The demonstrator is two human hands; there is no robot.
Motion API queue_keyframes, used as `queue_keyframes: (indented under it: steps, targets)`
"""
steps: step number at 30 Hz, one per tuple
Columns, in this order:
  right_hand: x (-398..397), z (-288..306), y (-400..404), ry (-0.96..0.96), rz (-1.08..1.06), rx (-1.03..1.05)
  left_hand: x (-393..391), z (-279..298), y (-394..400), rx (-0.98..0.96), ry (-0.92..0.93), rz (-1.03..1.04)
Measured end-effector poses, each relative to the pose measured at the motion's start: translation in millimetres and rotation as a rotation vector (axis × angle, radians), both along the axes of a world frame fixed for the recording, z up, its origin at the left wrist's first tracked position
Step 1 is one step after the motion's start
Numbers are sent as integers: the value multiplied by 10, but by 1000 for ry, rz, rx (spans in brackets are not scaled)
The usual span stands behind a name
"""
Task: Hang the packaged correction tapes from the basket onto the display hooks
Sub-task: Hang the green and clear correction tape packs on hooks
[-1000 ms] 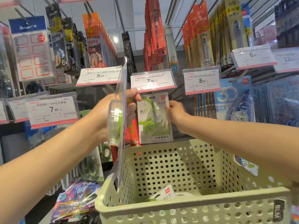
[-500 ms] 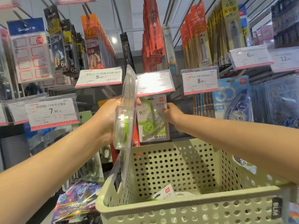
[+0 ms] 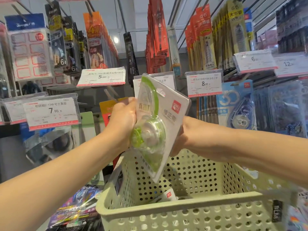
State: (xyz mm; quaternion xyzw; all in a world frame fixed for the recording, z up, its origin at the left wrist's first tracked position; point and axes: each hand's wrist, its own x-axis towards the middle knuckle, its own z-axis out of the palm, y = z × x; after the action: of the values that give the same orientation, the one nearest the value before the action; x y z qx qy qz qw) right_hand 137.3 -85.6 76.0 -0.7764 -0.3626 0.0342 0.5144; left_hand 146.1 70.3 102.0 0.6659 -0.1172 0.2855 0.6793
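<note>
A correction tape package [image 3: 168, 114], a white card with a clear blister over a green dispenser, is held up tilted above the basket with its front toward me. My left hand [image 3: 121, 120] grips its left edge at the blister. At the card's lower right edge sits my right hand [image 3: 186, 135], its fingers hidden behind the card. The pale green perforated basket [image 3: 183, 208] is below, and another white carded package [image 3: 168, 195] lies in its bottom. The display hook lies behind the held card, under a price tag [image 3: 166, 79], and is mostly hidden.
Hooks crowded with hanging stationery packs surround the spot. An 8.00 price tag [image 3: 204, 84] and blue correction tape packs [image 3: 238, 107] are to the right. A 5.00 tag [image 3: 101, 77] and a 7.90 tag [image 3: 51, 112] are to the left. Colourful packs [image 3: 75, 207] lie lower left.
My left hand turned the package from edge-on to face me and moved it right, in front of the hook. My right hand left the hung package and came onto the held card's right edge.
</note>
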Motion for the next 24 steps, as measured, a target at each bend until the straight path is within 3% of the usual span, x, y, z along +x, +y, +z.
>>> queue_keyframes:
  steps: [5,10,19,24]
  targets:
    - [-121,-11,-54,-61,50,91,50,-21,-55,-51,-32,43]
    - [-173,-127,-178,-56,130,-11,39,-37,-117,-77,-47,83]
    - [-218,-273,-181,-45,0,451,110,-46,-179,-151,-75,116]
    - [-181,-256,-222,-69,-84,532,75,-13,-163,-157,-25,21]
